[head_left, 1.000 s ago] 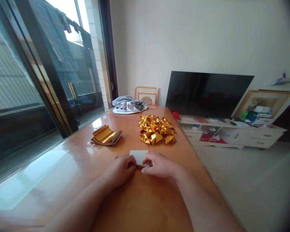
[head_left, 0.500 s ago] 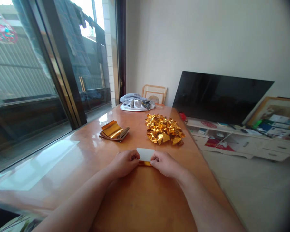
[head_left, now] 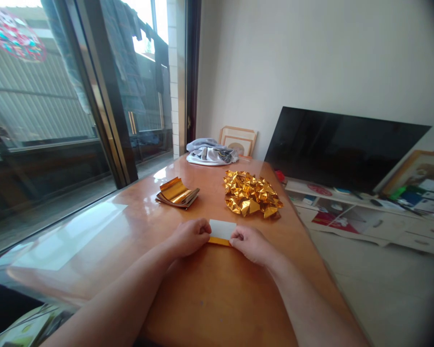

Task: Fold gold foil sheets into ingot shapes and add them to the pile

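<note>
Two hands worked one sheet of paper (head_left: pixel 222 231) at the near middle of the wooden table (head_left: pixel 217 294). The sheet was rectangular, white on its upper face, with a narrow gold foil strip showing along its near edge. The left hand (head_left: pixel 188 236) pinched the left end of that edge, fingers curled closed on it; the right hand (head_left: pixel 249 242) pinched the right end in the same manner. The sheet lay flat on the table between them.

Beyond the hands, two groups of gold material lay well apart from each other: one stack of flat foil sheets (head_left: pixel 177 193), slightly curled, on the left, and one heap of folded pieces (head_left: pixel 252 193), faceted and shiny, on the right; the pieces were too many to count. One bundle of cloth (head_left: pixel 211 152) lay at the far end of the glossy table. One dark television (head_left: pixel 343 148) stood beyond the table's right side. Nothing lay between hands and sheet.
</note>
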{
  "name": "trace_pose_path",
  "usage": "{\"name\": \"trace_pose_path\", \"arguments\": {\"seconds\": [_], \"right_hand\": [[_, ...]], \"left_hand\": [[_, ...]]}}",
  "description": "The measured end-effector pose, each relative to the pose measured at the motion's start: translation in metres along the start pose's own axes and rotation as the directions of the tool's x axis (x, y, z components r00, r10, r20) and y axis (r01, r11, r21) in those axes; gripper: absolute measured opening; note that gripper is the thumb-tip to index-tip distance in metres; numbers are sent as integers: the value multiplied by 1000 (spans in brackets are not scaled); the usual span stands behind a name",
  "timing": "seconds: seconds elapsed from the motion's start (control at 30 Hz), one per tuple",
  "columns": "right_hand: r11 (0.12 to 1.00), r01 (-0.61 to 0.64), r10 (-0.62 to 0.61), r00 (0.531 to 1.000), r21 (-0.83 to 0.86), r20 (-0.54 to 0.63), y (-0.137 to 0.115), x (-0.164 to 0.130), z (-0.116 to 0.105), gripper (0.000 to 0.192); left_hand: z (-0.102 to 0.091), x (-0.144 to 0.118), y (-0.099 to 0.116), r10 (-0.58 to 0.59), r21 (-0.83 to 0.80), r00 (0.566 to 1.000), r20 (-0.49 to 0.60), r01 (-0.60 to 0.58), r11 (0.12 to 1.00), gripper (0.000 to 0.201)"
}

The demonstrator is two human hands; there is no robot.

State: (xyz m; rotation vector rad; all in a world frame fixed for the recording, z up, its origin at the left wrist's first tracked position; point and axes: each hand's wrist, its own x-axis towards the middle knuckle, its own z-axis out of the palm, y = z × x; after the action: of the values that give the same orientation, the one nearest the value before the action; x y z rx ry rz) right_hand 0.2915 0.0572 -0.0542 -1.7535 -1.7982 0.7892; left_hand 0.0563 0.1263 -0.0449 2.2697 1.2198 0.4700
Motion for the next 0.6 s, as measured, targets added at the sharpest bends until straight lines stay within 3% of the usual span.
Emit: {"name": "trace_pose_path", "arguments": {"seconds": [0.6], "right_hand": [[999,-45,45,999,8,8,-3,1,-2,6]], "left_hand": [[7,-8,22,115,262,992,-58,-96,960,10]]}}
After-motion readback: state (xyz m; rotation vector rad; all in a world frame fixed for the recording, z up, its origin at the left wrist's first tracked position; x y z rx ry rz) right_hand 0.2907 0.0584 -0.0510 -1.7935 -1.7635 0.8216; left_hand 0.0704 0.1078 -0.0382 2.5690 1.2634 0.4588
